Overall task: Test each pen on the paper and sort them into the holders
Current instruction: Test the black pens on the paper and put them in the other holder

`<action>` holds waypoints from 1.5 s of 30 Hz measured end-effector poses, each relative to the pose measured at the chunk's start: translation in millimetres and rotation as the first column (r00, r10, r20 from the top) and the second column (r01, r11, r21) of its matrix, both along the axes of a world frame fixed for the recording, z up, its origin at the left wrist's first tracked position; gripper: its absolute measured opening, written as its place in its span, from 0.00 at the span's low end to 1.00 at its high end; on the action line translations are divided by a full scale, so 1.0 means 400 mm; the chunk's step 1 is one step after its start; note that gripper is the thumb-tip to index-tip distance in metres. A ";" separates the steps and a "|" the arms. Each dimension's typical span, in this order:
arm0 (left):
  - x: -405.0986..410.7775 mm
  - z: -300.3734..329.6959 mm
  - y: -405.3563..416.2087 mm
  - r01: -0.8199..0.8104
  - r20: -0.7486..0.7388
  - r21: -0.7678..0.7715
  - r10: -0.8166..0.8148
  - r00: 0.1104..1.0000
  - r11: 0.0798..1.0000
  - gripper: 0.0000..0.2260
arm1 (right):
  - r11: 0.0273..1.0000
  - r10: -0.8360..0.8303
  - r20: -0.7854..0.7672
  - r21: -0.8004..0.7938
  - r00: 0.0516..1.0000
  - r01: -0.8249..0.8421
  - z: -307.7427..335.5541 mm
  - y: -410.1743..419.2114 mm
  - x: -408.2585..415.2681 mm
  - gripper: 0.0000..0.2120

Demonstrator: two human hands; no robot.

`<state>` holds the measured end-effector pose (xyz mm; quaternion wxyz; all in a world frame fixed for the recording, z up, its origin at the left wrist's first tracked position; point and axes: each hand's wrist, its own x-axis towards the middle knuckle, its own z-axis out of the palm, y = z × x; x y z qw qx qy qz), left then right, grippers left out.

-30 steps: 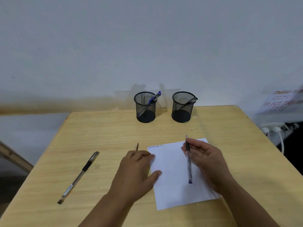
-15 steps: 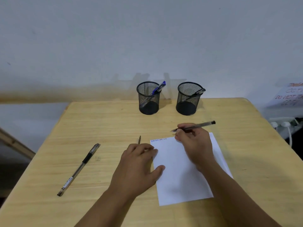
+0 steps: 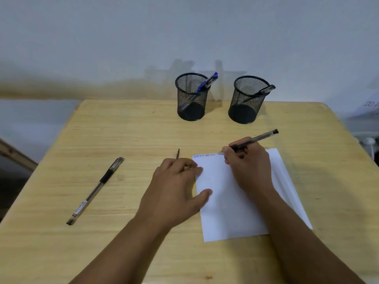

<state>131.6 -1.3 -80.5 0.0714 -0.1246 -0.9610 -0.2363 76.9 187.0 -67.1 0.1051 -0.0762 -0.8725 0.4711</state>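
While the right hand (image 3: pixel 249 167) pinches a clear pen (image 3: pixel 253 140), tip on the paper's (image 3: pixel 235 201) top edge beside earlier scribbles, testing is in hand; sorting into a mesh holder (image 3: pixel 249 99) likely follows. Long axis: tip lower-left, cap upper-right. Left hand (image 3: pixel 176 187) flat, fingers relaxed, steadying the paper on the worktop (image 3: pixel 123 130).
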 end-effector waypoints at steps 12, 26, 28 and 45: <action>-0.004 0.002 0.001 -0.004 0.005 0.005 0.004 1.000 1.000 0.23 | 0.998 -0.017 0.032 0.062 0.999 0.015 0.003 -0.004 -0.001 0.03; 0.001 0.001 0.001 0.001 -0.004 0.008 -0.001 1.000 1.000 0.23 | 0.999 -0.039 0.003 -0.027 0.999 0.039 0.001 0.000 0.001 0.04; 0.006 0.003 0.002 -0.003 -0.006 0.008 0.003 1.000 1.000 0.23 | 0.996 -0.044 -0.002 -0.072 0.999 0.043 0.005 0.003 0.003 0.04; 0.017 0.017 0.008 -0.059 0.010 0.189 0.058 0.998 0.980 0.13 | 0.802 -0.035 0.042 -0.595 0.998 0.054 0.075 0.029 0.056 0.04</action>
